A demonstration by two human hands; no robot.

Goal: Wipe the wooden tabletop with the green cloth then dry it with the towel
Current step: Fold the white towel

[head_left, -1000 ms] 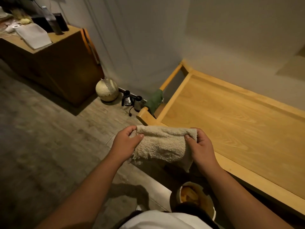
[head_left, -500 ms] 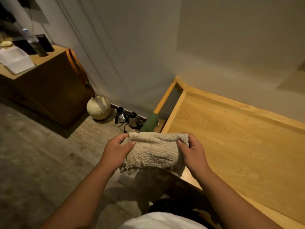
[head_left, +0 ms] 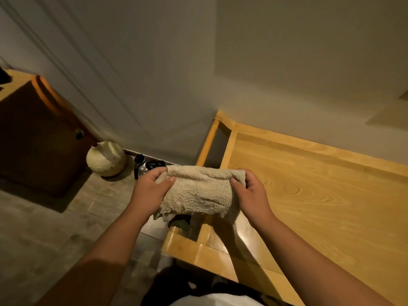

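Towel (head_left: 199,191): beige terry, folded into a thick roll, held in the air above the near-left corner of the wooden tabletop (head_left: 313,195). Long axis runs left to right between the hands, close to level; a ragged loose edge hangs from its lower left.

Left hand (head_left: 150,191): closed on the towel's left end, thumb on top, fingers curled behind. Right hand (head_left: 249,193): closed on the right end in the same manner (thumb pressed into the pile).

Writing: none legible anywhere; no label shows on the towel or the furniture.

Hidden or unclear: the green cloth (head_left: 180,223) shows only as a dark greenish scrap under the towel's hanging edge, at the side rail (head_left: 207,142) of the table; most of it is covered. Two dark kettle-like items (head_left: 143,165) on the floor by the wall are partly behind the left hand and hard to identify. A round pale vessel (head_left: 106,159) sits beside them. A dark wooden cabinet (head_left: 37,138) is cut off at the left edge. The tabletop runs out of frame on the right.
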